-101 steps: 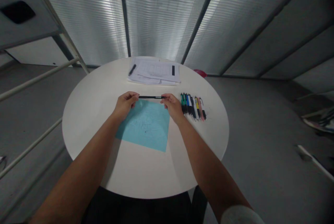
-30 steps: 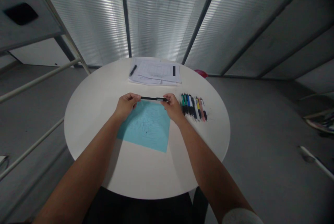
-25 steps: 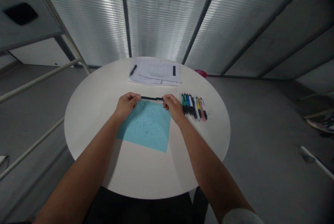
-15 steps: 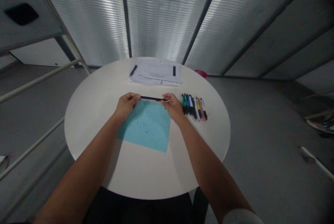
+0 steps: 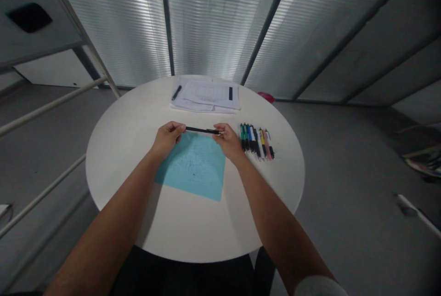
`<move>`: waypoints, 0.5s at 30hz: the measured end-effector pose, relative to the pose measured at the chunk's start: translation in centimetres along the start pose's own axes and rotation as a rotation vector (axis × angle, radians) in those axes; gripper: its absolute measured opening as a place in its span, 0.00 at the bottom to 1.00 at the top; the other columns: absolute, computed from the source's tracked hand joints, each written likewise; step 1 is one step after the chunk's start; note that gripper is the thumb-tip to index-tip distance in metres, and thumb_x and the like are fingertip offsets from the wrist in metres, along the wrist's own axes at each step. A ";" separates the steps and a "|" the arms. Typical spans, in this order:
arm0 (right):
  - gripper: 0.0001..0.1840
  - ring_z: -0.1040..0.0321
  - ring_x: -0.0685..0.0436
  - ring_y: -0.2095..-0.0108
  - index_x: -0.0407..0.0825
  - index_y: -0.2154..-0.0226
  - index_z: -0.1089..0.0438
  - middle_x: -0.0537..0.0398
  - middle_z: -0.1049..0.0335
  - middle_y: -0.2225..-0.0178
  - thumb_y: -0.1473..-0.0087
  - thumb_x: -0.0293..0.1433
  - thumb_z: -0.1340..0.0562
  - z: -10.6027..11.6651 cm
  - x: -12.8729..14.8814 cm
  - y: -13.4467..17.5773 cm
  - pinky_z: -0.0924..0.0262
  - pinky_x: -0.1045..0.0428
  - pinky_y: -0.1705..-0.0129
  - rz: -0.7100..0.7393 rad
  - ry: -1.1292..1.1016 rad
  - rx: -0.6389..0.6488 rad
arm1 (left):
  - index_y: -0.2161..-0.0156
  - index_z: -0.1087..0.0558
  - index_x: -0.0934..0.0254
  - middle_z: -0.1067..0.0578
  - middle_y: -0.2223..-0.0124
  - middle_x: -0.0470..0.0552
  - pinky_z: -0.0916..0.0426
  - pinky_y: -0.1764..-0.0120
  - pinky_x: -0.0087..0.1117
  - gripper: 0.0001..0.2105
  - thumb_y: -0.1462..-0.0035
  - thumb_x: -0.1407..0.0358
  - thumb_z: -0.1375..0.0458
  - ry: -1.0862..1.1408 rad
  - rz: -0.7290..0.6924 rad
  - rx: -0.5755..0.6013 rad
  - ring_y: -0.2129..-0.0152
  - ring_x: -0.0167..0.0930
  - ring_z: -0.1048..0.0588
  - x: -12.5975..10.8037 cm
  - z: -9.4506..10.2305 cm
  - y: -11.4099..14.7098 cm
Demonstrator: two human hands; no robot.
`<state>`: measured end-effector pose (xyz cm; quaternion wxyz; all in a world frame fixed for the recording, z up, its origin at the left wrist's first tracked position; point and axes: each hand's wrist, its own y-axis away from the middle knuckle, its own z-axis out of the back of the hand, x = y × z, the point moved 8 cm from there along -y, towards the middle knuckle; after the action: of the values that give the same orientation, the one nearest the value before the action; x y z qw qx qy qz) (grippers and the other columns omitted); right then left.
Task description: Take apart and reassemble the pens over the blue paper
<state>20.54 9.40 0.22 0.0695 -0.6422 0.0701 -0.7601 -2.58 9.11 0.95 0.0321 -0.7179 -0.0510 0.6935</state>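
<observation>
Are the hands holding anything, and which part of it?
Yes, a slim black pen: the left hand pinches one end, and the right hand has the other end, by its clip.

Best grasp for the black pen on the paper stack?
Likely mid-barrel, from above, finger and thumb across its length: the loose pen is slim, lies flat and slanted on the paper stack, with no other pen against it. The left hand and right hand both hold a different black pen.
</observation>
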 end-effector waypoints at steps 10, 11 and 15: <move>0.15 0.42 0.52 0.77 0.51 0.62 0.34 0.59 0.33 0.73 0.50 0.42 0.38 -0.1 0.6 0.2 0.46 0.53 0.72 -0.020 -0.025 0.028 | 0.71 0.26 0.66 0.31 0.78 0.46 0.45 0.78 0.27 0.12 0.50 0.58 0.35 0.020 0.006 0.011 0.83 0.22 0.38 -0.3 -0.1 0.2; 0.18 0.42 0.52 0.77 0.52 0.59 0.34 0.59 0.32 0.69 0.54 0.39 0.36 0.1 0.6 0.1 0.45 0.53 0.71 -0.007 -0.035 0.012 | 0.70 0.26 0.66 0.31 0.78 0.46 0.45 0.78 0.27 0.12 0.50 0.58 0.36 0.020 0.007 0.010 0.83 0.22 0.38 -0.3 -0.1 0.2; 0.22 0.39 0.53 0.76 0.52 0.57 0.34 0.58 0.33 0.64 0.57 0.37 0.36 0.3 0.3 0.0 0.44 0.52 0.69 -0.033 -0.057 -0.005 | 0.70 0.27 0.66 0.31 0.78 0.46 0.45 0.78 0.27 0.12 0.50 0.58 0.35 0.016 0.011 0.009 0.83 0.22 0.38 -0.1 -0.1 0.1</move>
<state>20.78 9.31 0.57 0.0573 -0.6650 0.0597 -0.7422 -2.52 9.03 1.07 0.0319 -0.7235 -0.0437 0.6882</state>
